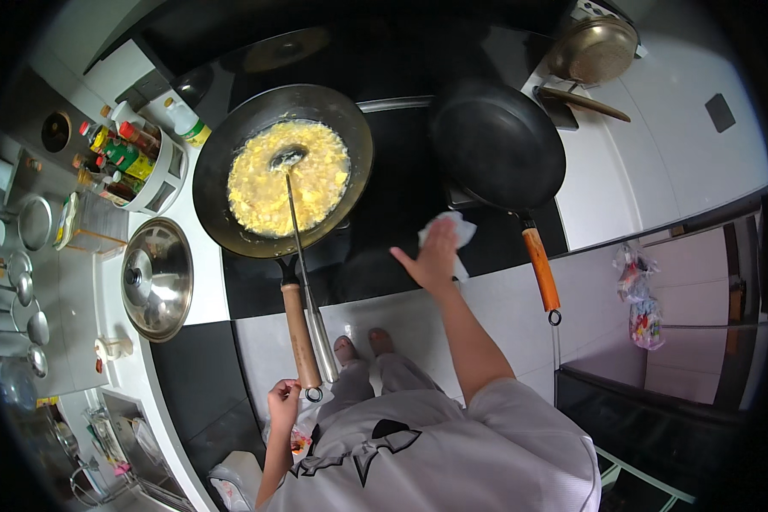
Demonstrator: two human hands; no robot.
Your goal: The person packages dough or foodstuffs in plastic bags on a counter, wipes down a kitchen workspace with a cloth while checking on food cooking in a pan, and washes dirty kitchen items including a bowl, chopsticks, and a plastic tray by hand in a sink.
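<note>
My right hand (438, 253) lies flat over a crumpled white tissue or cloth (464, 232) on the black glass cooktop (384, 269), between the two pans. My left hand (283, 402) has its fingers curled beside the end of the wok's wooden handle (299, 333). Whether it touches the handle or holds anything is unclear. In the dark wok (211, 163), yellow egg pieces in pale liquid (262, 192) spread around the bowl of a metal ladle (317, 326), whose handle rests over the rim. An empty black frying pan (499, 147) with an orange-brown wooden handle (540, 269) sits at right.
A domed metal lid (158, 281) stands on the left counter near a white rack (169, 176) of several sauce bottles. Ladles and strainers (37, 328) hang along the left wall. A metal pan (595, 51) is at back right. Both pan handles jut past the cooktop's front edge.
</note>
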